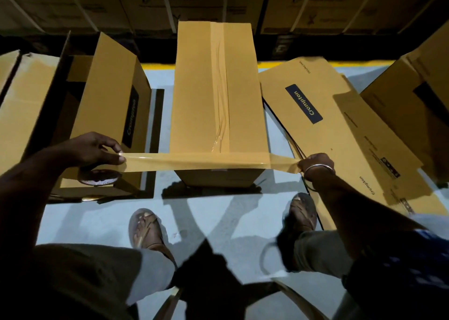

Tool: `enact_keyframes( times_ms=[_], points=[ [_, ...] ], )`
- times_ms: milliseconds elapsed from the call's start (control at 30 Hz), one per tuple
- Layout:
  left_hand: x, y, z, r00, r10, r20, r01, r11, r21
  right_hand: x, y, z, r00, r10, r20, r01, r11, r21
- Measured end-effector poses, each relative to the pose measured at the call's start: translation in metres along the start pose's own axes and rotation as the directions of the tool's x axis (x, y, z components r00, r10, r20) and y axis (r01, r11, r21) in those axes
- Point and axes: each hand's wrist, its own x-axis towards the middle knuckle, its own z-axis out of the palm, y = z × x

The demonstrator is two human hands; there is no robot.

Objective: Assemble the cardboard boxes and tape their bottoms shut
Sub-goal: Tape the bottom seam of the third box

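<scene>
An assembled cardboard box [196,96] stands bottom-up on the floor in front of me, with a strip of brown tape along its centre seam [220,88]. A second strip of brown tape [194,162] is stretched crosswise over the box's near edge. My left hand [97,149] pinches this strip to the left of the box, and the tape roll [98,177] hangs just under that hand. To the right of the box my right hand [314,165] pinches the strip's free end.
An open box [111,88] stands close on the left, and more boxes lie at the far left. Flattened cardboard sheets [340,130] lie on the right, beside another box [413,88]. Stacked cartons [194,1] line the back. My sandalled feet [148,227] stand on the grey floor.
</scene>
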Motion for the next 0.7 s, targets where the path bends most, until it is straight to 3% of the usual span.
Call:
enact_keyframes(
  times_ms=[167,333,467,533,600,633,700],
  points=[
    [0.013,-0.007,0.003,0.999,-0.03,0.03,0.029,0.999,0.043,0.001,0.013,0.062,0.96,0.026,0.279,-0.045,0.997,0.06],
    [0.017,-0.009,0.005,0.999,-0.05,0.016,0.05,0.998,0.043,-0.011,0.021,0.109,0.904,0.09,0.418,-0.235,0.921,0.309],
    [0.017,-0.009,0.009,0.998,-0.069,0.005,0.068,0.997,0.047,-0.028,0.021,0.096,0.876,0.118,0.468,-0.295,0.898,0.326],
    [0.017,-0.008,0.01,0.997,-0.08,0.0,0.08,0.995,0.058,-0.035,0.015,0.08,0.926,0.144,0.348,-0.259,0.915,0.311],
    [0.017,-0.007,0.01,0.996,-0.085,-0.01,0.086,0.994,0.064,-0.043,0.003,0.062,0.995,0.026,0.098,-0.054,0.955,0.29],
    [0.016,-0.007,0.01,0.996,-0.085,-0.016,0.086,0.994,0.062,-0.051,-0.008,0.052,0.997,-0.071,-0.029,0.076,0.953,0.294],
    [0.016,-0.005,0.01,0.996,-0.081,-0.039,0.083,0.995,0.053,-0.072,-0.038,0.034,0.927,-0.273,-0.256,0.346,0.887,0.307]
  ],
)
